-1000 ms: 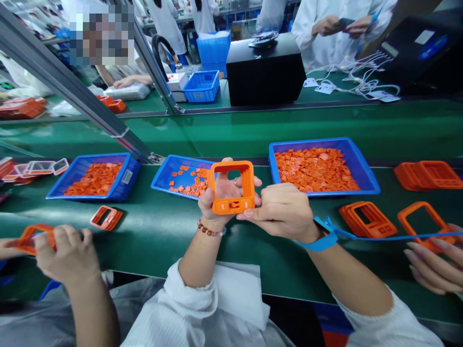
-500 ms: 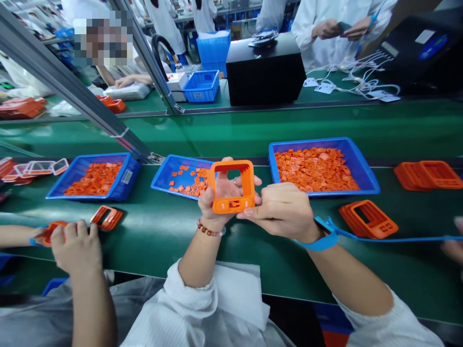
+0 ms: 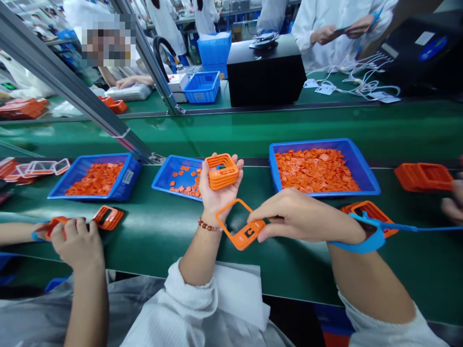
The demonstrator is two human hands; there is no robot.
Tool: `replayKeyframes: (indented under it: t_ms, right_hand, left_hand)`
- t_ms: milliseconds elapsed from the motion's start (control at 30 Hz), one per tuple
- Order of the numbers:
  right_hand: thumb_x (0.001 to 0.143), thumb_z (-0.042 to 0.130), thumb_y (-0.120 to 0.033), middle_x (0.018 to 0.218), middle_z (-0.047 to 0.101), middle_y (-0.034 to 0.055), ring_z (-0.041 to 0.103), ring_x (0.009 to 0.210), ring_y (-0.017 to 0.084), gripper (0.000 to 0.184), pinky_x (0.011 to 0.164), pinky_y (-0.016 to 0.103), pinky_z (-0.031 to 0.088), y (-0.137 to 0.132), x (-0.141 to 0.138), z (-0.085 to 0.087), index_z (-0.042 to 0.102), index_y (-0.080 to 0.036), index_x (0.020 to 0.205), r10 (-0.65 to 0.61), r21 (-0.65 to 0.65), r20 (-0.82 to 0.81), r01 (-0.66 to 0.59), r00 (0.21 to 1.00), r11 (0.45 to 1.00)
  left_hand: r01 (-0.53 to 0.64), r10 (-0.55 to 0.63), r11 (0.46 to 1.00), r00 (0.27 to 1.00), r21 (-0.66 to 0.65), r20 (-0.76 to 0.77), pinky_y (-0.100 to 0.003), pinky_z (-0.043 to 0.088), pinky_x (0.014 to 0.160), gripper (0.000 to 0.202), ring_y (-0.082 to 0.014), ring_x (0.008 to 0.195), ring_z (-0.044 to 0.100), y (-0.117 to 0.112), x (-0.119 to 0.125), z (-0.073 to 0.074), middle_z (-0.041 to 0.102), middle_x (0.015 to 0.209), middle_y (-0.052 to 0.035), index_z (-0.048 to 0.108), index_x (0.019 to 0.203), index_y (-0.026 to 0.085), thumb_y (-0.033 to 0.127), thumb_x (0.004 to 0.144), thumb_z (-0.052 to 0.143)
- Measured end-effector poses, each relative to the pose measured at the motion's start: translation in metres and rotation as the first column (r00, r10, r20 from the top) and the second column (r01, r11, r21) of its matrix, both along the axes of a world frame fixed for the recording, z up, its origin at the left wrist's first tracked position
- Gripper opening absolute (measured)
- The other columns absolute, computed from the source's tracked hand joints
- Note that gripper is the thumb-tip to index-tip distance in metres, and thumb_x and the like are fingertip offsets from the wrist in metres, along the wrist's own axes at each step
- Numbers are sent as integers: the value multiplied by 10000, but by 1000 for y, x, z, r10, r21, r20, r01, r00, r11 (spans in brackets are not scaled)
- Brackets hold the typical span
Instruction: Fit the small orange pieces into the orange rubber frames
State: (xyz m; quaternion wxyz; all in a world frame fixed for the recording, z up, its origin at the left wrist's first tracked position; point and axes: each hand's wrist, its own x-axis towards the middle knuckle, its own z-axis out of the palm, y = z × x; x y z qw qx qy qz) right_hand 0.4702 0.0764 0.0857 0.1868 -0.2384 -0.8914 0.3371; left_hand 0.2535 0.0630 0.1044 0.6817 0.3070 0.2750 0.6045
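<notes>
Showing, in the head view, a palm-up left hand [image 3: 216, 193], fingers [image 3: 236, 160] open and lightly curled behind a stack of orange frames [image 3: 222, 172] resting on it, just beside a blue tray [image 3: 177, 157]; right hand [image 3: 300, 215], fingers [image 3: 275, 207] pinching a single orange frame [image 3: 241, 224] by its thicker end, above the green table [image 3: 289, 274].

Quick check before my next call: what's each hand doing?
Left hand: open, palm up, orange frames stacked on it.
Right hand: closed, holding one orange frame.
</notes>
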Motion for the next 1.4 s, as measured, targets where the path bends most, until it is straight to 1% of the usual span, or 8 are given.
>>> replayKeyframes:
  t_ms: [100, 300, 367, 633, 967, 1133, 1300, 1400]
  right_hand:
    - [895, 688, -382, 593, 575, -51, 432, 517, 80, 179, 514, 223, 263, 5, -1, -3, 748, -214, 907, -15, -60, 89, 21, 996, 998]
    - [898, 686, -381, 663, 624, -30, 429, 541, 80, 210, 550, 221, 282, 18, -11, -28, 757, -216, 1007, -259, 71, -125, 269, 958, 960]
    - [863, 720, -417, 621, 593, -28, 423, 528, 82, 237, 544, 224, 282, 20, -16, -37, 774, -202, 947, -337, 148, -233, 376, 912, 915]
    - [850, 696, -532, 550, 514, -36, 400, 499, 76, 422, 528, 240, 257, 19, -29, -49, 669, -163, 648, -498, 250, -367, 599, 786, 761]
    - [837, 743, -438, 628, 586, -25, 462, 585, 103, 287, 555, 269, 186, 24, -27, -49, 682, -186, 714, -585, 271, -9, 565, 811, 779]
    - [864, 717, -395, 692, 672, -19, 547, 621, 108, 215, 578, 253, 269, 36, 0, -36, 730, -203, 767, -481, 133, 90, 468, 872, 874]
    - [901, 642, -317, 843, 741, 18, 644, 798, 176, 156, 659, 262, 373, 58, 46, -39, 774, -238, 875, -719, 217, 363, 697, 592, 684]
    - [834, 701, -273, 918, 749, 56, 663, 871, 230, 124, 702, 289, 411, 68, 59, -54, 786, -246, 920, -744, 260, 467, 730, 478, 632]
  left_hand:
    - [47, -48, 998, 999, -48, -20, -629, 511, 932, 555, -379, 1389, 412, -8, -13, 11, 626, 1320, 109, 739, 893, 399, 714, 913, 282]
    - [-36, 38, 999, 989, -15, 145, -512, 481, 1053, 359, -274, 1378, 457, 36, 36, -74, 633, 1289, 21, 680, 1050, 381, 656, 880, 523]
    - [-16, 23, 999, 977, -32, 211, -467, 518, 983, 327, -272, 1322, 516, 41, 43, -87, 642, 1260, 2, 650, 1097, 378, 607, 898, 531]
    - [-33, 40, 999, 971, -34, 237, -343, 507, 836, 294, -208, 1107, 621, 34, 38, -83, 641, 1204, -17, 653, 1039, 350, 573, 911, 511]
    - [-49, 61, 998, 955, -47, 289, -363, 512, 908, 256, -203, 1005, 668, 39, 49, -94, 684, 1109, -36, 664, 1051, 319, 440, 826, 680]
    - [-59, 78, 993, 978, -104, 192, -444, 528, 911, 342, -266, 1062, 667, 36, 52, -89, 683, 1153, -66, 583, 1203, 309, 375, 871, 629]
    - [-21, 41, 993, 982, -112, 182, -409, 548, 883, 448, -265, 1117, 656, 35, 49, -85, 673, 1205, -71, 499, 1324, 369, 306, 894, 605]
    - [-3, 20, 994, 986, -105, 166, -406, 556, 869, 466, -269, 1093, 664, 35, 49, -85, 677, 1195, -81, 507, 1333, 354, 307, 881, 609]
